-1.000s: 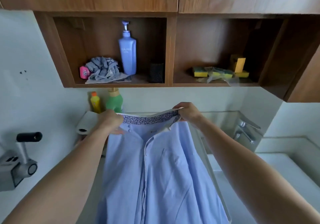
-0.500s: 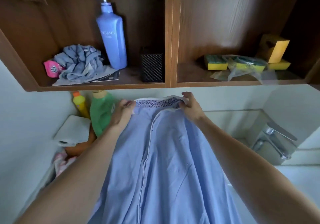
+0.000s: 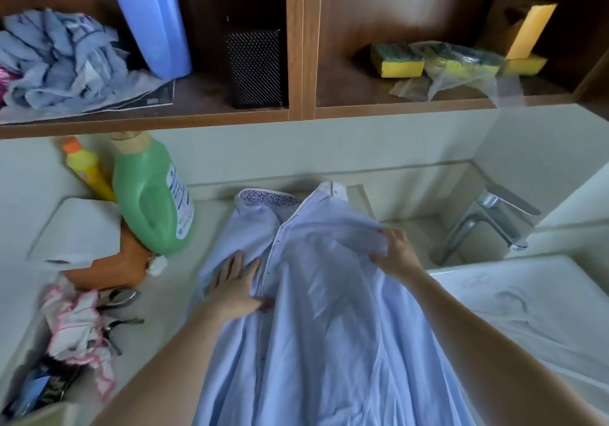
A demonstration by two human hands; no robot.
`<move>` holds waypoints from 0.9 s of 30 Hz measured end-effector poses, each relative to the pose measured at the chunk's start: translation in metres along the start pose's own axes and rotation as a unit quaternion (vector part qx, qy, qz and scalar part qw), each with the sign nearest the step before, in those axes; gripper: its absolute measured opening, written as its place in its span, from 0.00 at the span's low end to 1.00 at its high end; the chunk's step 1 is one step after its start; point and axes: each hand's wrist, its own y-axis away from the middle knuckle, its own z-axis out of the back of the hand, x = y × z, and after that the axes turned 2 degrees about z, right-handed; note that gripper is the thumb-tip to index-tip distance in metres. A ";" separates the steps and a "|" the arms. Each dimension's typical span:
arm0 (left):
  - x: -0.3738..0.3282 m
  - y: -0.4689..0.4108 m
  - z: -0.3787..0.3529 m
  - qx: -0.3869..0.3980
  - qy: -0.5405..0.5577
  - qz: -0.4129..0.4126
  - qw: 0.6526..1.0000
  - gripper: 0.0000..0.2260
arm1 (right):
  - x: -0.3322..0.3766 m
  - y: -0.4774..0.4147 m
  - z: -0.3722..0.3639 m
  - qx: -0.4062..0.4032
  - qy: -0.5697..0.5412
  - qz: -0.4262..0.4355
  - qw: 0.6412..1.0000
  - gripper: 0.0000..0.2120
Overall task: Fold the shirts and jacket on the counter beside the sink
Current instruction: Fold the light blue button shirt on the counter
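your left hand [image 3: 235,289] lies flat on the shirt [image 3: 329,320], fingers straight. your right hand [image 3: 397,254] pinches a bunched fold. the shirt lies along the counter [image 3: 207,218], with its collar past your fingertips. green bottle [image 3: 148,195] stands left of them, sink [image 3: 527,294] just right.

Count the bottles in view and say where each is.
3. A blue bottle stands in the left shelf compartment. A yellow bottle with an orange cap and a green bottle sit side by side on the counter below, left of the shirt. More may be hidden.
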 end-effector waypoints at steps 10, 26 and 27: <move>-0.036 0.035 -0.035 -0.054 -0.030 -0.082 0.995 0.40 | -0.051 0.069 0.009 0.045 0.018 -0.117 0.992 0.25; -0.054 0.060 -0.005 -0.216 0.045 -0.080 0.972 0.30 | -0.069 0.162 0.027 0.108 0.109 -0.087 0.984 0.32; -0.069 0.066 -0.007 -0.237 0.092 -0.148 0.956 0.28 | -0.072 0.164 0.028 0.106 0.109 -0.107 0.983 0.31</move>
